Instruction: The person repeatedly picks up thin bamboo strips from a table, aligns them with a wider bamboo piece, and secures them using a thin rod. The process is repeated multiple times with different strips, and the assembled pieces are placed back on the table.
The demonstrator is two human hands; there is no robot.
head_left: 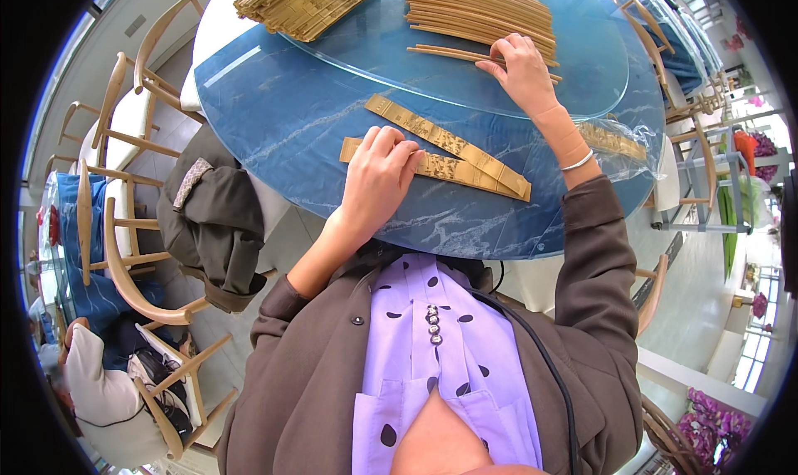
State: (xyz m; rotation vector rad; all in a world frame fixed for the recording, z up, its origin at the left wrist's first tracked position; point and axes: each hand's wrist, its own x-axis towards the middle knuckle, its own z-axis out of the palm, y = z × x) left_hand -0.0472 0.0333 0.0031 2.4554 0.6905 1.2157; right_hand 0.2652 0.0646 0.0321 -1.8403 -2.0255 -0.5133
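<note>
My left hand (378, 178) is closed on a gold paper chopstick sleeve (457, 171) with dark printed patterns, just above the table's near edge. A second gold sleeve (432, 132) lies slantwise beyond it, and the two meet at their right ends. Farther off to the right, my right hand (524, 76) pinches a pair of light brown chopsticks (445, 54) at the near side of a large chopstick pile (478, 14). Left of that pile is a thick stack of gold sleeves (316, 5).
Both piles lie on a glass turntable (374, 69) atop the round blue marbled table (266, 113). Clear plastic packaging with gold sleeves (615, 141) lies at the right. Wooden chairs (120, 259) stand at the left, one draped with a dark jacket (212, 217).
</note>
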